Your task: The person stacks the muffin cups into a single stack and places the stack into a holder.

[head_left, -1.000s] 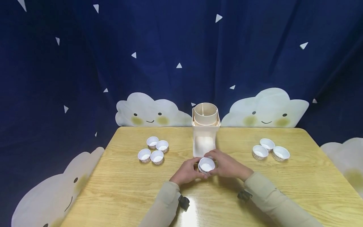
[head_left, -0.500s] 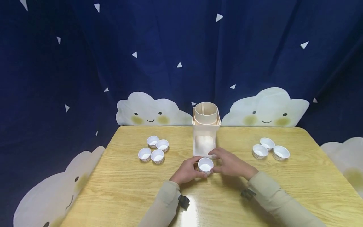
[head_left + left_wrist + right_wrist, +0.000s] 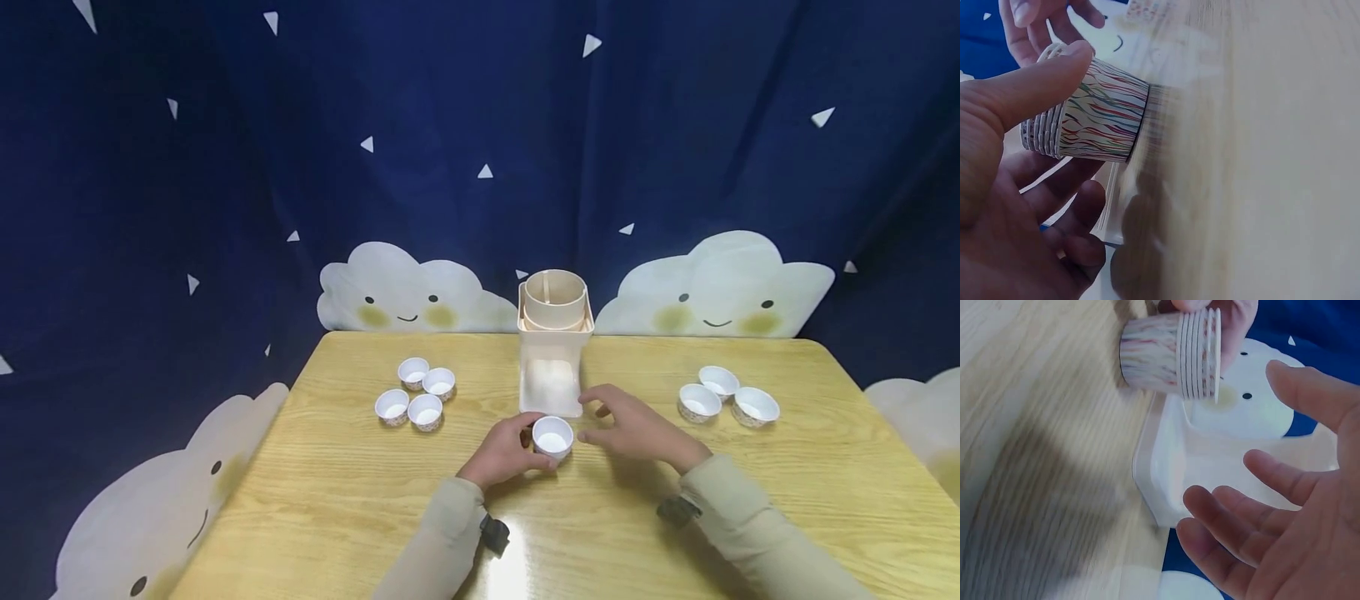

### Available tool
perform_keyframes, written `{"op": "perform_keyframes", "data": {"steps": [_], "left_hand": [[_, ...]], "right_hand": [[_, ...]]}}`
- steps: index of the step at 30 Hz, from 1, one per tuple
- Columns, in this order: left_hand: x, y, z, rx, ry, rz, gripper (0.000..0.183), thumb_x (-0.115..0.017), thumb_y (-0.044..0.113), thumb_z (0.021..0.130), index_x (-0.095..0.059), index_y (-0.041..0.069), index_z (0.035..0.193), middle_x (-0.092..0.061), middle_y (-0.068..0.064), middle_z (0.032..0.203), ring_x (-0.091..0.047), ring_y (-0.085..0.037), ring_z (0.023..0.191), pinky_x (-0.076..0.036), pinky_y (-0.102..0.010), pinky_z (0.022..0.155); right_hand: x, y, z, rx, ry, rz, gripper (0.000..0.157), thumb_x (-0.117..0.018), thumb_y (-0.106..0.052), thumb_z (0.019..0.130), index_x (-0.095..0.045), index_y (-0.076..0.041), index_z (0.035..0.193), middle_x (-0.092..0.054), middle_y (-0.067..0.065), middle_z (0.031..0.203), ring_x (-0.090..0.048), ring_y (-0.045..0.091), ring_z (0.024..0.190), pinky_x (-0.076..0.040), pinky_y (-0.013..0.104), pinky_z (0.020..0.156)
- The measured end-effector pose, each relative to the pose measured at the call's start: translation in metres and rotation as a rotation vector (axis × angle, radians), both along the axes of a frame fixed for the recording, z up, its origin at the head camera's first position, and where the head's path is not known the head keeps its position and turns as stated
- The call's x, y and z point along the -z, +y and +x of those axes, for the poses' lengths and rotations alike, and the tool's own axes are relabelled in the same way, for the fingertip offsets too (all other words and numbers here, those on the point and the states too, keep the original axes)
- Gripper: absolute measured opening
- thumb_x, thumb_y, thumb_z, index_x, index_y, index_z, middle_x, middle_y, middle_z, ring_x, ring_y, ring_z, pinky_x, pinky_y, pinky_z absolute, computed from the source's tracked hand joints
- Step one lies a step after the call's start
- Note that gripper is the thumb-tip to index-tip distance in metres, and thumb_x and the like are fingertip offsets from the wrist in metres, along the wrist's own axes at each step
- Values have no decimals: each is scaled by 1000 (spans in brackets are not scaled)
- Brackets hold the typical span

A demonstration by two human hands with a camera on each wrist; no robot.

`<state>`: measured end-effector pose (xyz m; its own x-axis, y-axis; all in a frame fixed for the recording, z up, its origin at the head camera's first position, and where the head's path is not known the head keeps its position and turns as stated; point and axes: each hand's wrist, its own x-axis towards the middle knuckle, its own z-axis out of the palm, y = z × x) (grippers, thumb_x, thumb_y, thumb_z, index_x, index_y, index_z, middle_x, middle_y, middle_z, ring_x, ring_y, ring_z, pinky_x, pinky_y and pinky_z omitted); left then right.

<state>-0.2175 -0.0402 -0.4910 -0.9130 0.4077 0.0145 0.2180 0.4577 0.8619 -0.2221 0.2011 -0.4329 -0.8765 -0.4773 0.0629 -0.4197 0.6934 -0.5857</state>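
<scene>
A nested stack of paper baking cups (image 3: 552,437), white inside, stands upright on the table in front of the cream dispenser. Wavy coloured lines pattern its outside, and several rims show stacked in the left wrist view (image 3: 1107,115). My left hand (image 3: 507,452) holds the stack from the left, its thumb on the near side. In the right wrist view the same stack (image 3: 1154,353) is apart from my right hand (image 3: 1297,506). That hand hovers just right of the stack in the head view, fingers spread and holding nothing.
The cream dispenser (image 3: 555,350), with a round top and a low tray, stands behind the stack. Several baking cups (image 3: 425,412) sit in a group at left. Three more cups (image 3: 699,402) are at right on the wooden table (image 3: 360,500).
My right hand has let go of the cup stack and drawn away to the right, its fingers opening. The left hand keeps its hold on the stack. The head view has shifted slightly.
</scene>
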Motion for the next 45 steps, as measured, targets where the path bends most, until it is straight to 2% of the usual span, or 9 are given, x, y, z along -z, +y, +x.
{"op": "perform_keyframes", "data": {"steps": [9,21,28,32,34,40,45], "left_hand": [[-4,4,-1,12,-3,17,61,-89,15,69,-65,21,125,-68,2,102,-53,-9,85,-43,-20,77],[-3,4,-2,-9,8,1,55,-89,23,72,-68,22,122,-69,2,99,-52,-5,79,-43,-19,73],[-4,2,-2,-20,-5,-16,57,-89,25,73,-67,21,125,-71,2,106,-55,-6,85,-46,-22,78],[-3,2,-1,-25,-9,-16,56,-89,25,72,-67,21,124,-71,3,106,-56,-7,87,-46,-23,80],[-3,2,0,-26,-10,-13,56,-89,25,72,-67,21,124,-71,3,107,-57,-7,89,-46,-24,82],[-3,4,0,-31,-8,-20,59,-89,26,72,-66,21,126,-72,2,114,-62,-13,104,-48,-32,93],[-3,2,0,-34,-17,-6,60,-89,25,72,-66,20,127,-71,1,117,-63,-18,112,-48,-35,97]], "right_hand": [[-11,26,-1,93,-23,-29,58,-70,-33,91,-50,-2,136,-53,26,138,-63,40,111,-56,48,84],[-26,63,-1,213,-49,-71,66,-65,-36,95,-40,-1,145,-41,29,148,-55,48,122,-55,53,89],[-34,86,1,269,-97,-90,70,-62,-42,97,-37,-2,149,-36,30,151,-51,50,127,-56,51,87],[-37,105,1,323,-106,-80,73,-58,-45,98,-32,-2,151,-34,31,152,-47,51,129,-53,56,89],[-41,117,0,355,-100,-71,75,-56,-46,99,-30,-1,153,-34,32,152,-46,51,130,-52,55,88],[-50,145,2,401,-92,-60,76,-53,-46,100,-26,1,154,-32,35,151,-42,54,130,-47,60,92],[-47,160,0,420,-87,-11,77,-52,-47,100,-27,4,152,-30,37,152,-43,56,128,-47,62,92]]}}
